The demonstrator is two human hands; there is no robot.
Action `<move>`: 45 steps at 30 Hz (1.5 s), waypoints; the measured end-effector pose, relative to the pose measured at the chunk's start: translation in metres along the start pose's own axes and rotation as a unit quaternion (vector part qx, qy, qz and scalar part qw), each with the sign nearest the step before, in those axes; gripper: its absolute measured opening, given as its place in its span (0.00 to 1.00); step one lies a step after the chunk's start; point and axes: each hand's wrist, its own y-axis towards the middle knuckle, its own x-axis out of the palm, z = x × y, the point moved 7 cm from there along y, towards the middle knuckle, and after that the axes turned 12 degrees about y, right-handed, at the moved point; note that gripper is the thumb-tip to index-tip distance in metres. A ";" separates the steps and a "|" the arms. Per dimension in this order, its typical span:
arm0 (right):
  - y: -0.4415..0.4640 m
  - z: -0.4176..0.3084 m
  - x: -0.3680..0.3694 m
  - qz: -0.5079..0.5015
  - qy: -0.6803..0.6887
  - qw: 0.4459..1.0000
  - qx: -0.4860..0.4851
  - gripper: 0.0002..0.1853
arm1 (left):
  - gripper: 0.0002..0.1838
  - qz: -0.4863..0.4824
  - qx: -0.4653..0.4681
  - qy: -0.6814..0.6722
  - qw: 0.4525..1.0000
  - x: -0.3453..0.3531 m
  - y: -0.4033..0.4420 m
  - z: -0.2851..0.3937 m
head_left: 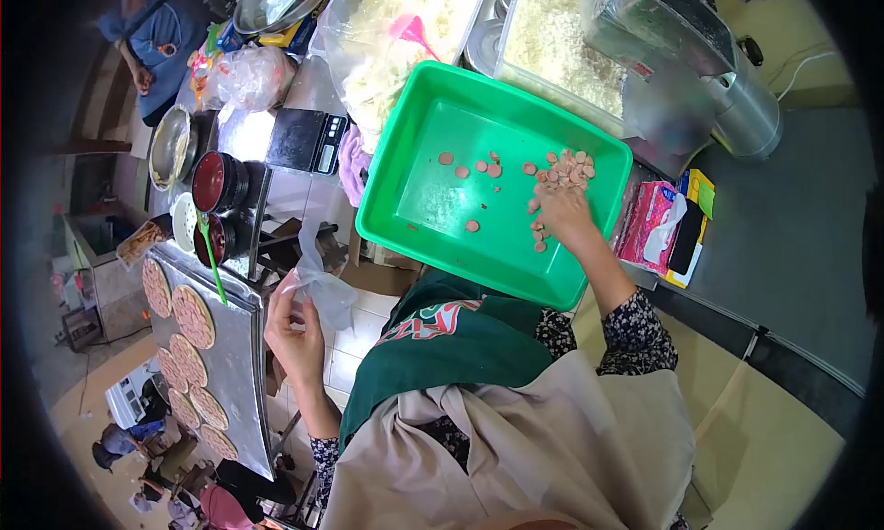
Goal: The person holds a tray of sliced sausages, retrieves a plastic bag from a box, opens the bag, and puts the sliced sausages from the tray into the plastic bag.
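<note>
My right hand [566, 215] reaches down into a green plastic tub [379, 203], its fingers bent and closed around sausage slices at the edge of a pile of round sausage slices [573, 167]. More loose slices [494, 170] lie scattered across the tub's floor. Off to the left of the tub, my left hand [295, 338] pinches a thin clear plastic bag [330, 295], which hangs limp from the fingers.
Grated cheese [396, 46] fills bins behind the tub. Topped flat rounds [193, 316] lie on a metal tray [238, 364] at left, near dark bowls [219, 182] and a black scale [296, 139]. A pink tissue pack [647, 224] sits right. Other people are in the background.
</note>
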 end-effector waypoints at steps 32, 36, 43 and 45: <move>0.055 0.009 -0.009 0.053 -0.052 0.996 -0.054 0.10 | 0.23 0.065 -0.040 -0.048 0.996 0.007 -0.045 -0.002; 0.058 0.017 -0.011 0.093 -0.027 0.993 -0.062 0.08 | 0.23 0.075 -0.024 -0.039 0.996 0.007 -0.041 0.001; 0.027 -0.002 -0.050 0.082 0.060 0.995 -0.021 0.08 | 0.22 0.030 -0.052 -0.045 0.997 0.005 -0.035 0.003; 0.031 0.002 -0.053 0.069 0.072 0.995 0.011 0.08 | 0.23 0.045 -0.033 -0.043 0.997 0.007 -0.032 0.000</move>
